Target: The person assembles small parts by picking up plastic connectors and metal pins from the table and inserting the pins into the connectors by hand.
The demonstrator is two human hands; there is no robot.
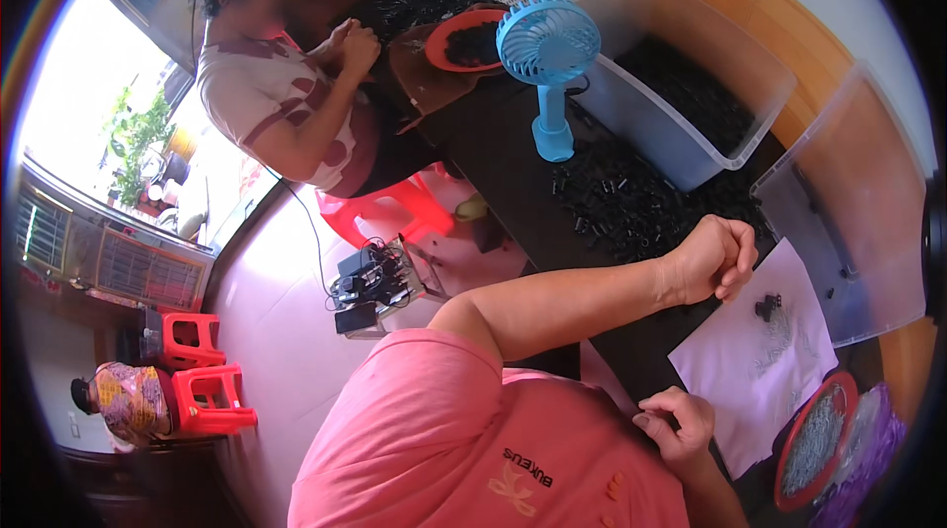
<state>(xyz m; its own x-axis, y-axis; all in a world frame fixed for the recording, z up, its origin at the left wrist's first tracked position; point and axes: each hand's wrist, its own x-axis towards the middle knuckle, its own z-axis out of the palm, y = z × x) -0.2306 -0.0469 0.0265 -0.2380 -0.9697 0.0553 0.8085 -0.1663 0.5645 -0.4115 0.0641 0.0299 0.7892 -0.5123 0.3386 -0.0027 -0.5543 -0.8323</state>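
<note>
My left hand (715, 258) is over the table with its fingers curled in, between a heap of small black cylindrical parts (631, 207) and a white sheet of paper (725, 390). Anything inside those fingers is hidden. Closer to my body, my right hand (679, 426) hovers by the paper's near edge, thumb bent toward the curled fingers; what they hold, if anything, is too small to make out. On the paper lie a few black parts (767, 307) and a scatter of thin metal pins (779, 345). A red dish (850, 390) full of similar pins stands beside it.
A blue fan (548, 39) stands on the dark table, near a clear bin (681, 148) of black parts. Another clear bin (868, 232) is against the wall. A purple bag (878, 459) lies past the dish. Across the table's corner sits a co-worker (286, 94), hands together.
</note>
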